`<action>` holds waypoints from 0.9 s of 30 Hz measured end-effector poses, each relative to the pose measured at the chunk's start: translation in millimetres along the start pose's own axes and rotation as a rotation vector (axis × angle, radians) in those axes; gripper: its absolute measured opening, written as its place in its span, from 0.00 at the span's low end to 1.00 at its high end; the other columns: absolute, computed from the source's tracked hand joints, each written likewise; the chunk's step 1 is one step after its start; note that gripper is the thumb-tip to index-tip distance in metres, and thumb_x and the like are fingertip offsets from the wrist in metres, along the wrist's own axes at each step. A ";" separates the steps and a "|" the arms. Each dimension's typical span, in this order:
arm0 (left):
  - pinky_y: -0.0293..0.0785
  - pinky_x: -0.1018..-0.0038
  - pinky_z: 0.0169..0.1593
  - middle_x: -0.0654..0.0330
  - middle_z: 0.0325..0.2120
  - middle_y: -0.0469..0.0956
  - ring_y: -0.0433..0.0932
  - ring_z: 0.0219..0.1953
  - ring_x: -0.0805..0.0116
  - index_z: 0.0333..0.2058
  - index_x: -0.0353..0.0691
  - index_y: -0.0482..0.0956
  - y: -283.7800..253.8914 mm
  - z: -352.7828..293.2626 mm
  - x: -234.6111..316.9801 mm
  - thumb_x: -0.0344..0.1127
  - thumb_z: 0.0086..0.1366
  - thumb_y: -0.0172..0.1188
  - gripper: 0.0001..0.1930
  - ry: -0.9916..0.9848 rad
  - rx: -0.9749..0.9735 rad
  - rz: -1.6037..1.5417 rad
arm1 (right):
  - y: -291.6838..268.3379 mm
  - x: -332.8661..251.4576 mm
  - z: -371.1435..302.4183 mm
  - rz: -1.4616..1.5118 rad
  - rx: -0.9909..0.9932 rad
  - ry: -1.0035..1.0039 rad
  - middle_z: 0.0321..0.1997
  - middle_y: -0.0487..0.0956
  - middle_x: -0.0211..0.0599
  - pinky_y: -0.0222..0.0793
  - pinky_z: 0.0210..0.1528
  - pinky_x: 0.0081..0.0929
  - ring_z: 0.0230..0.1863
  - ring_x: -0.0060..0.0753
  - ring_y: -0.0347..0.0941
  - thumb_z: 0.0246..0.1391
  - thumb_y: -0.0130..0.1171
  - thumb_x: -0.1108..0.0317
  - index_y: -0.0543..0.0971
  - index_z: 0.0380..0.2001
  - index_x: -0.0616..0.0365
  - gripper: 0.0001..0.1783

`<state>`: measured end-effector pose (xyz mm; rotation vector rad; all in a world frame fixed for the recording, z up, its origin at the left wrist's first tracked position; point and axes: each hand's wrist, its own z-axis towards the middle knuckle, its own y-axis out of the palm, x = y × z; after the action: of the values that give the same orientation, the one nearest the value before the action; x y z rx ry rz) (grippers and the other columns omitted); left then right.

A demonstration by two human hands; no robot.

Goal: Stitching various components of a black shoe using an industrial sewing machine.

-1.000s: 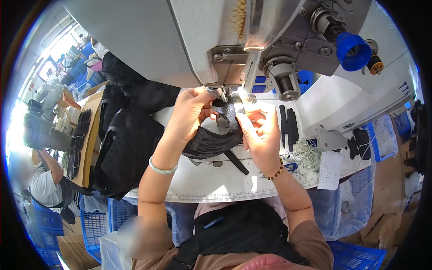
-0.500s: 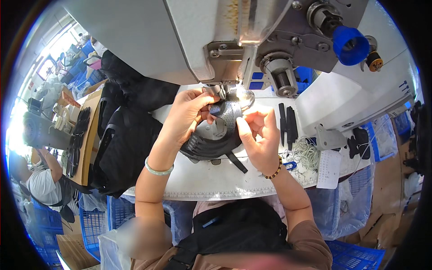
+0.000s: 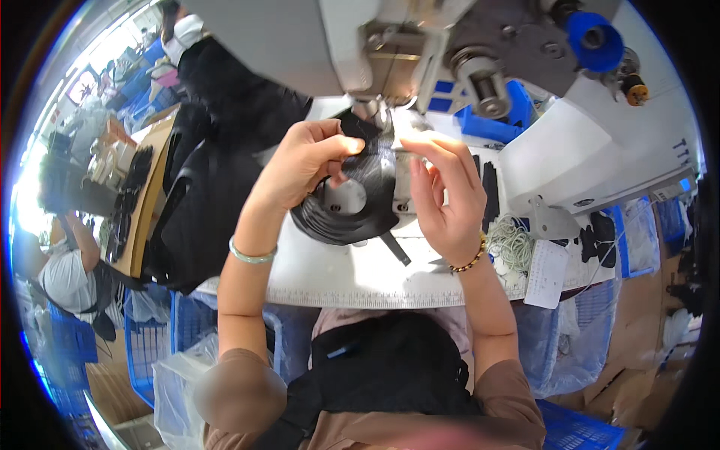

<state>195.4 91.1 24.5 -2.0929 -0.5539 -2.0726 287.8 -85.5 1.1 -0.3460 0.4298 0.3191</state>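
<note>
A curved, ribbed black fabric piece (image 3: 341, 229) loops beneath the needle area of a white sewing machine (image 3: 285, 45). My left hand (image 3: 304, 161) pinches the upper end of this piece between thumb and fingers, just in front of the machine's presser foot (image 3: 384, 112). On the other side, my right hand (image 3: 454, 199) has its fingers stretched and slightly bent, thumb apart from them. Its fingertips are close to the piece's right edge; whether they touch it I cannot tell. A narrow black tab (image 3: 395, 249) sticks out from the lower right of the piece.
A heap of black fabric (image 3: 202, 217) lies to the left. Right of the machine bed are black strips (image 3: 490, 191), tangled pale cord (image 3: 511, 244) and a paper sheet (image 3: 547, 274). Blue crates (image 3: 150, 360) stand below the white table (image 3: 330, 292). A person (image 3: 71, 277) sits far left.
My right hand has opened from its bent hold at the fabric's edge, its fingers now straighter. The left hand keeps its pinch. The whole view has shifted slightly.
</note>
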 end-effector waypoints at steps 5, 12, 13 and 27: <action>0.62 0.86 0.18 0.69 0.14 0.70 0.67 0.14 0.84 0.26 0.33 0.74 -31.5 -56.9 21.0 0.27 0.52 0.61 0.05 -0.036 -0.236 0.478 | 24.2 -20.8 17.8 0.164 -0.470 0.029 0.47 0.74 0.38 0.70 0.30 0.29 0.32 0.41 0.75 0.54 0.51 0.72 0.71 0.51 0.54 0.19; 0.61 0.83 0.24 0.62 0.19 0.71 0.65 0.18 0.79 0.24 0.32 0.73 -19.6 -110.3 -30.1 0.20 0.52 0.60 0.04 0.937 0.894 0.858 | 62.7 -8.6 7.0 0.398 -0.658 0.382 0.24 0.73 0.24 0.60 0.25 0.12 0.23 0.10 0.62 0.55 0.55 0.73 0.74 0.38 0.63 0.08; 0.59 0.83 0.20 0.63 0.13 0.68 0.62 0.14 0.80 0.21 0.31 0.72 -17.2 -133.5 -43.4 0.21 0.57 0.55 0.06 0.923 0.845 0.663 | 62.5 -12.4 4.8 0.399 -0.639 0.410 0.26 0.73 0.23 0.60 0.26 0.12 0.24 0.10 0.62 0.55 0.55 0.73 0.74 0.38 0.63 0.08; 0.76 0.78 0.28 0.53 0.22 0.78 0.78 0.23 0.69 0.35 0.26 0.75 23.0 -108.5 -86.0 0.24 0.62 0.53 0.06 0.588 0.519 -0.335 | 60.5 -48.1 11.4 0.260 -0.510 0.091 0.35 0.73 0.32 0.64 0.23 0.17 0.16 0.19 0.65 0.49 0.59 0.73 0.78 0.37 0.57 0.10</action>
<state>103.9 17.9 -52.8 -1.0992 -1.2256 -2.2366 227.9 -37.9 17.2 -0.8074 0.4815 0.6720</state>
